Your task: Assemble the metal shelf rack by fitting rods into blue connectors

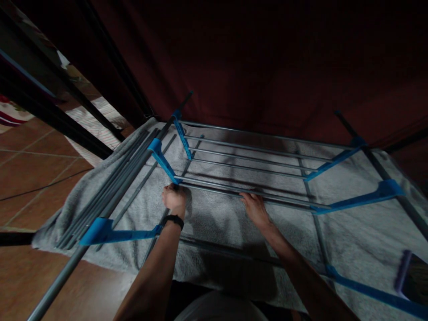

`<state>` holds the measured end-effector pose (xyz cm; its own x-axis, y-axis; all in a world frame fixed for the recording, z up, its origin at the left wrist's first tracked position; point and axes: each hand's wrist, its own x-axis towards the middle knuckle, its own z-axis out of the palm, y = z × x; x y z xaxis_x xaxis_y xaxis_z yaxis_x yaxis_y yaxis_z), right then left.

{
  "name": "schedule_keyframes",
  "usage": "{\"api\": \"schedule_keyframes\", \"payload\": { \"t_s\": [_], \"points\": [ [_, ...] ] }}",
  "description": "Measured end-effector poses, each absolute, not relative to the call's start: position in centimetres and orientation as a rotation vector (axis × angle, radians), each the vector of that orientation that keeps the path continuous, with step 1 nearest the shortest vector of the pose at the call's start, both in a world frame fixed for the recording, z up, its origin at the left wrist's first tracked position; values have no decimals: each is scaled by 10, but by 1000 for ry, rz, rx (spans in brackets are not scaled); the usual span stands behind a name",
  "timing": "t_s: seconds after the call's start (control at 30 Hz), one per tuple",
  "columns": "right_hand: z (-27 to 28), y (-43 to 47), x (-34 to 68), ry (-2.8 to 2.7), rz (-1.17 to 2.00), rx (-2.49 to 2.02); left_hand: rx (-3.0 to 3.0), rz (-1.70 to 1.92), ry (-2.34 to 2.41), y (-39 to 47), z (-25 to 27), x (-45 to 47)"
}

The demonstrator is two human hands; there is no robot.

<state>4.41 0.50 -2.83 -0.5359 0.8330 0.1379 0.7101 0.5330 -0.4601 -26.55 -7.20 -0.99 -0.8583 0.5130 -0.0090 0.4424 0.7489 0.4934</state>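
Note:
A partly assembled rack of grey metal tubes (247,168) and blue plastic brackets lies across a grey blanket. My left hand (174,197), with a dark band on its wrist, is closed around a tube just below the lower end of a blue bracket (164,162); its fingertips are partly hidden. To the right, my right hand (256,207) has its fingers over the nearest long crosswise rod (217,192), the thumb side out of sight. Another blue bracket (359,197) holds the right ends of these rods.
Several loose grey tubes (113,191) lie side by side on the blanket (214,218) at left. A phone-like object with a purple edge (403,272) is at lower right. A dark red curtain (234,84) hangs behind; black frame bars (83,98) and floor tiles (36,165) are at left.

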Motion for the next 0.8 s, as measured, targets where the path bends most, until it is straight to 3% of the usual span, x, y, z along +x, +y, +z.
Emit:
{"api": "schedule_keyframes", "payload": {
  "t_s": [0.8],
  "points": [
    [-26, 9, 44, -2511, 568, -1307, 638, 751, 2806, -70, -1, -258]
  ]
}}
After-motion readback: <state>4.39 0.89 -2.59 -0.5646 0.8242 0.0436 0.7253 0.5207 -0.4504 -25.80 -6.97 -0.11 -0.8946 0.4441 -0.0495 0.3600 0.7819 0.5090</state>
